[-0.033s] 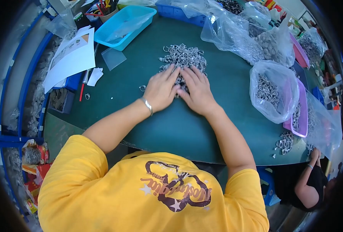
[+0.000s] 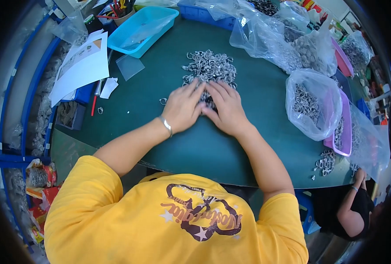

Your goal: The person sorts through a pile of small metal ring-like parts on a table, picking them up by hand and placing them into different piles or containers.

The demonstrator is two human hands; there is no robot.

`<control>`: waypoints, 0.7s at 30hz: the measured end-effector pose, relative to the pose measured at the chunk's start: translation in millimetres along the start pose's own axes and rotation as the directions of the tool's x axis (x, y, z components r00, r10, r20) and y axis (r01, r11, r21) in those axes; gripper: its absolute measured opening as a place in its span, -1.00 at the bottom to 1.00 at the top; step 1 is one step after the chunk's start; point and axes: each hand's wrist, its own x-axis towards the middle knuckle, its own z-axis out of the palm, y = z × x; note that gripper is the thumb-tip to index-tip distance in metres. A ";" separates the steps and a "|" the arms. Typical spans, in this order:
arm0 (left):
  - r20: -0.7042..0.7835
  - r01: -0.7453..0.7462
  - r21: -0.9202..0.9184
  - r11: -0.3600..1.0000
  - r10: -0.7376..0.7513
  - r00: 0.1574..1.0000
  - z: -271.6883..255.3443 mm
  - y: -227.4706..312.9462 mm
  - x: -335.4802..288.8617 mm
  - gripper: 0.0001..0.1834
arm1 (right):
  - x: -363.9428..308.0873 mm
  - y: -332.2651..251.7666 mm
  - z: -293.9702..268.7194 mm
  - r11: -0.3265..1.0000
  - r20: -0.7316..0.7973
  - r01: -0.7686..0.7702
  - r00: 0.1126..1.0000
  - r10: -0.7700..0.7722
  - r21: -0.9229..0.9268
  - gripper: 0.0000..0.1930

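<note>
A pile of small silver-grey metal ring-shaped pieces (image 2: 210, 66) lies on the green tabletop (image 2: 169, 149). My left hand (image 2: 184, 105) rests against the pile's near left side with its fingers stretched forward. Opposite it, my right hand (image 2: 226, 108) lies along the near right side, its fingers also extended. Both sets of fingertips touch the pieces, and some pieces show in the gap between the palms. The thumbs come close together below that gap. Neither hand grips anything that I can see. One loose ring (image 2: 163, 101) sits left of my left hand.
At the far left stand a turquoise tray (image 2: 116, 47) and white paper sheets (image 2: 83, 66). To the right are an open plastic bag of metal pieces (image 2: 305, 105), a purple tray (image 2: 346, 132) and a small heap (image 2: 325, 163). A co-worker's arm (image 2: 352, 207) reaches in at lower right.
Both hands have shifted slightly toward me, and a little more of the pile shows beyond my fingertips. The fingers remain extended.
</note>
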 end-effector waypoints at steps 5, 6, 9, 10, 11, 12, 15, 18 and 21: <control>0.168 -0.222 -0.015 0.975 0.221 0.961 -13.3 32.5 -34.3 -0.44 | -54.0 -23.8 -35.5 0.999 0.169 -0.034 0.985 0.039 -0.031 -0.56; 0.178 -0.267 0.005 0.964 0.262 0.949 -11.3 32.3 -25.2 -0.45 | -57.0 -17.3 -36.9 0.996 0.154 -0.037 0.987 0.050 -0.085 -0.56; 0.227 -0.288 0.059 0.956 0.268 0.936 10.0 26.5 15.6 -0.50 | -57.6 4.4 -39.6 0.964 0.088 -0.114 0.986 0.138 -0.240 -0.57; 0.229 -0.298 0.109 0.948 0.268 0.936 17.6 25.1 32.3 -0.50 | -59.1 6.8 -43.2 0.935 0.076 -0.169 0.977 0.202 -0.311 -0.56; 0.236 -0.283 0.141 0.949 0.245 0.940 27.1 22.8 48.5 -0.51 | -63.3 8.9 -46.5 0.909 0.083 -0.180 0.970 0.227 -0.377 -0.56; 0.248 -0.267 0.166 0.949 0.222 0.943 35.7 20.5 60.4 -0.51 | -70.3 6.2 -49.6 0.878 0.095 -0.193 0.961 0.259 -0.439 -0.55; 0.207 -0.204 0.242 0.949 0.155 0.966 54.0 12.9 88.1 -0.52 | -96.2 -15.9 -64.7 0.943 0.216 -0.198 0.941 0.260 -0.269 -0.55; 0.142 -0.090 0.249 0.964 0.056 0.988 62.3 13.1 92.4 -0.57 | -116.9 -37.2 -75.3 0.904 0.167 -0.281 0.923 0.347 -0.322 -0.56; 0.223 -0.167 0.019 0.986 0.158 0.962 58.9 13.9 85.7 -0.67 | -123.8 -45.2 -80.3 0.959 0.123 -0.282 0.952 0.279 0.008 -0.62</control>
